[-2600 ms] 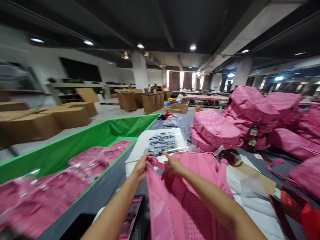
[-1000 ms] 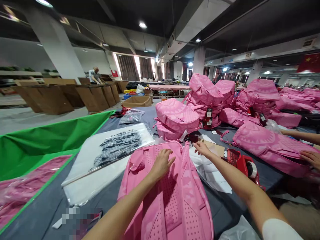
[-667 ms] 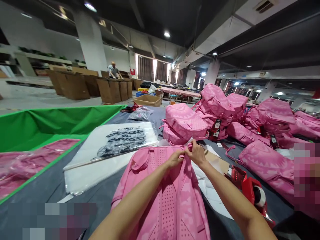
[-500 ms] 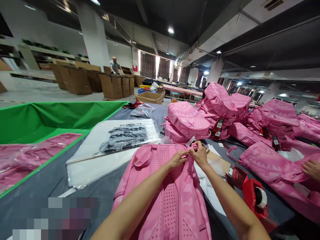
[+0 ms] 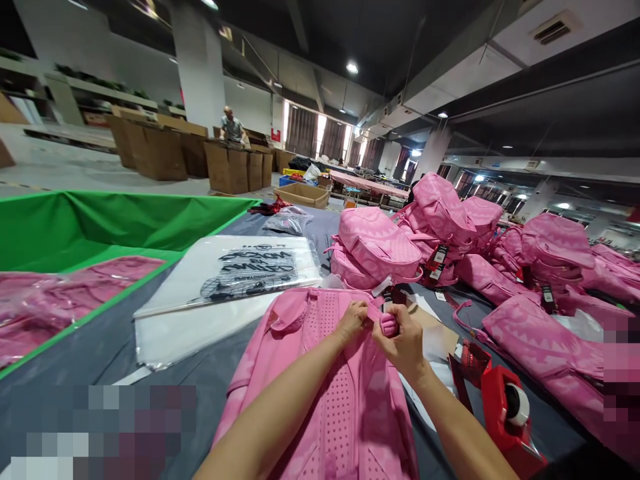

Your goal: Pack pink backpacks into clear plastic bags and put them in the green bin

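A pink backpack [image 5: 300,373] lies in front of me with its perforated back panel and shoulder straps facing up. My right hand [image 5: 407,341] is closed around a pink strap [image 5: 389,325], folded or rolled into a small bundle at the bag's upper right. Just left of it, my left hand [image 5: 354,320] grips the same strap, its fingers bent and partly hidden. Beyond my hands, a black-and-white tag [image 5: 387,303] shows at the top edge of the bag.
Several pink backpacks [image 5: 375,237] are piled behind and to the right. White printed plastic bags [image 5: 165,300] lie at left, beside a green-lined bin [image 5: 125,213] with wrapped pink bags. A red tape dispenser [image 5: 495,407] sits at right. Farther off, a person [image 5: 231,127] stands among cardboard boxes [image 5: 227,167].
The strap is now bundled more tightly in my right hand, which has turned and come slightly lower. My left hand has moved a little left. The co-worker's hand at right is no longer visible.
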`<state>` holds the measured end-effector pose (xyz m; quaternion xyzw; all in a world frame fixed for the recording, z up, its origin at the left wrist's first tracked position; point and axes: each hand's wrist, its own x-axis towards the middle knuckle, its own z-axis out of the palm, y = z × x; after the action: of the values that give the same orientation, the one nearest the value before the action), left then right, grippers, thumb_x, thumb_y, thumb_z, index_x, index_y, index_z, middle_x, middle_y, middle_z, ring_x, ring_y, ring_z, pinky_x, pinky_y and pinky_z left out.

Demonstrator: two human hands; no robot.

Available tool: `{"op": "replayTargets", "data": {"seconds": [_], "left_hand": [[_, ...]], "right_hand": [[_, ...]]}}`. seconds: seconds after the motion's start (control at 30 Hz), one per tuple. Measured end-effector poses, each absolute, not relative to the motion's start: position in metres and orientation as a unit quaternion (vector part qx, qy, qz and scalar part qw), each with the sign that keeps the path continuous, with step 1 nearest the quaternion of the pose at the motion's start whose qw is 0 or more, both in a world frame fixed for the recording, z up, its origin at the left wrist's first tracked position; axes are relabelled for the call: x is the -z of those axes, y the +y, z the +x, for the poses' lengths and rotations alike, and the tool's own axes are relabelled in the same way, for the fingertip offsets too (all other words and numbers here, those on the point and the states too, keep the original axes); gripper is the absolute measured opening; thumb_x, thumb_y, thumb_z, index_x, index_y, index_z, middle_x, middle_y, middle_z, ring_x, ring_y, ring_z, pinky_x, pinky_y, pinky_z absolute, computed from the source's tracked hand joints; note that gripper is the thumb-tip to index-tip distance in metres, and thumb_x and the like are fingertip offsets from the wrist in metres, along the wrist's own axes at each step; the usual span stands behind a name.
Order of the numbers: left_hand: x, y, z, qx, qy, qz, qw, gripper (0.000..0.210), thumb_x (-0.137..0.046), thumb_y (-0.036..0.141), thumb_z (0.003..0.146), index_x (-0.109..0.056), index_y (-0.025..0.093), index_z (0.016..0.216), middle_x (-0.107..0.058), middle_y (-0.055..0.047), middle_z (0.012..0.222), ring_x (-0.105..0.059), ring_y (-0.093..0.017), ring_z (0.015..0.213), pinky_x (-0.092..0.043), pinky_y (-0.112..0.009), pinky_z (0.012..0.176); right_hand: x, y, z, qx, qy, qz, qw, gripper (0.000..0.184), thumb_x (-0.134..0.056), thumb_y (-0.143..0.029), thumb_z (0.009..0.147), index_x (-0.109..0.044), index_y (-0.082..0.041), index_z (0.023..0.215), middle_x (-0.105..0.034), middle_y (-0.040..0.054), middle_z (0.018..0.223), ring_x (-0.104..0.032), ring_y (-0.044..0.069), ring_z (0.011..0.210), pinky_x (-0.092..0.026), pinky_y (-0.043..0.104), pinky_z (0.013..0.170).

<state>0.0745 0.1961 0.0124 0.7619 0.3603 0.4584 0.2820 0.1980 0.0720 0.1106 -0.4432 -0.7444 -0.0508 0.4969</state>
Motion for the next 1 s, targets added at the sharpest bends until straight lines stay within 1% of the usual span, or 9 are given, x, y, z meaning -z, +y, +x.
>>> {"op": "replayTargets", "data": {"seconds": [0.13, 0.2, 0.27, 0.47, 0.57, 0.67, 0.73, 0.87, 1.0], "left_hand": [[-0.027, 0.179, 0.068, -0.462, 0.350, 0.780, 0.235, 0.014, -0.066, 0.025, 0.082, -0.070, 0.019, 0.070, -0.065, -0.010, 0.077, -0.060, -0.026, 0.083, -0.048, -0.044, 0.088], [-0.040, 0.163, 0.067, -0.471, 0.336, 0.788, 0.212, 0.020, -0.064, 0.030, 0.088, -0.074, 0.019, 0.101, -0.071, -0.013, 0.103, -0.063, -0.030, 0.101, -0.048, -0.046, 0.097], [-0.057, 0.149, 0.069, -0.477, 0.312, 0.799, 0.193, 0.036, -0.061, 0.033, 0.094, -0.066, 0.020, 0.127, -0.066, -0.014, 0.131, -0.058, -0.030, 0.122, -0.044, -0.046, 0.107], [-0.095, 0.132, 0.070, -0.457, 0.306, 0.817, 0.174, 0.023, -0.050, 0.028, 0.102, -0.069, 0.019, 0.111, -0.072, -0.009, 0.107, -0.064, -0.024, 0.104, -0.047, -0.042, 0.103], [-0.099, 0.118, 0.048, -0.459, 0.359, 0.797, 0.157, 0.027, -0.049, 0.016, 0.097, -0.066, 0.019, 0.118, -0.070, -0.012, 0.116, -0.062, -0.027, 0.110, -0.046, -0.048, 0.106], [-0.096, 0.095, 0.019, -0.457, 0.420, 0.769, 0.153, 0.031, -0.049, 0.006, 0.089, -0.067, 0.017, 0.112, -0.070, -0.017, 0.117, -0.059, -0.032, 0.119, -0.038, -0.058, 0.113], [-0.090, 0.076, 0.005, -0.441, 0.447, 0.756, 0.185, 0.027, -0.049, 0.006, 0.087, -0.066, 0.017, 0.105, -0.072, -0.016, 0.109, -0.063, -0.032, 0.113, -0.042, -0.059, 0.109], [-0.074, 0.027, 0.001, -0.360, 0.439, 0.742, 0.357, 0.015, -0.050, 0.018, 0.089, -0.064, 0.018, 0.094, -0.074, -0.006, 0.084, -0.072, -0.023, 0.082, -0.060, -0.040, 0.083], [-0.081, -0.019, 0.003, -0.361, 0.460, 0.557, 0.590, 0.018, -0.067, 0.031, 0.082, -0.064, 0.015, 0.090, -0.075, -0.008, 0.093, -0.074, -0.021, 0.088, -0.060, -0.032, 0.082]], "right_hand": [[-0.125, 0.056, 0.214, -0.009, -0.713, -0.459, 0.529, 0.018, -0.059, -0.039, 0.086, -0.052, -0.023, 0.085, -0.052, -0.0047, 0.063, -0.046, 0.009, 0.048, -0.041, 0.020, 0.049], [-0.136, 0.055, 0.223, -0.039, -0.699, -0.485, 0.524, 0.021, -0.058, -0.042, 0.087, -0.052, -0.022, 0.082, -0.054, -0.0035, 0.065, -0.049, 0.010, 0.052, -0.043, 0.021, 0.051], [-0.149, 0.056, 0.228, -0.062, -0.715, -0.488, 0.497, 0.024, -0.059, -0.044, 0.086, -0.054, -0.022, 0.079, -0.056, -0.0026, 0.065, -0.051, 0.011, 0.056, -0.045, 0.022, 0.056], [-0.182, 0.075, 0.232, -0.209, -0.768, -0.424, 0.432, 0.045, -0.074, -0.060, 0.077, -0.057, -0.020, 0.086, -0.059, -0.0019, 0.074, -0.053, 0.013, 0.065, -0.043, 0.023, 0.061], [-0.185, 0.090, 0.240, -0.296, -0.778, -0.377, 0.407, 0.049, -0.078, -0.060, 0.074, -0.055, -0.020, 0.091, -0.054, -0.0037, 0.075, -0.049, 0.012, 0.066, -0.041, 0.023, 0.060], [-0.186, 0.111, 0.242, -0.250, -0.808, -0.347, 0.406, 0.044, -0.078, -0.055, 0.078, -0.055, -0.020, 0.093, -0.049, -0.0042, 0.075, -0.044, 0.012, 0.067, -0.038, 0.025, 0.062], [-0.187, 0.129, 0.236, -0.191, -0.813, -0.342, 0.431, 0.041, -0.078, -0.052, 0.079, -0.056, -0.020, 0.091, -0.049, -0.0031, 0.078, -0.045, 0.014, 0.071, -0.037, 0.027, 0.067], [-0.178, 0.169, 0.213, -0.167, -0.801, -0.375, 0.436, 0.036, -0.078, -0.045, 0.084, -0.053, -0.019, 0.085, -0.053, -0.0016, 0.084, -0.048, 0.016, 0.082, -0.038, 0.028, 0.077], [-0.146, 0.205, 0.185, -0.234, -0.787, -0.413, 0.394, 0.029, -0.075, -0.036, 0.090, -0.054, -0.016, 0.087, -0.052, -0.0052, 0.081, -0.044, 0.010, 0.078, -0.035, 0.024, 0.075]]}}
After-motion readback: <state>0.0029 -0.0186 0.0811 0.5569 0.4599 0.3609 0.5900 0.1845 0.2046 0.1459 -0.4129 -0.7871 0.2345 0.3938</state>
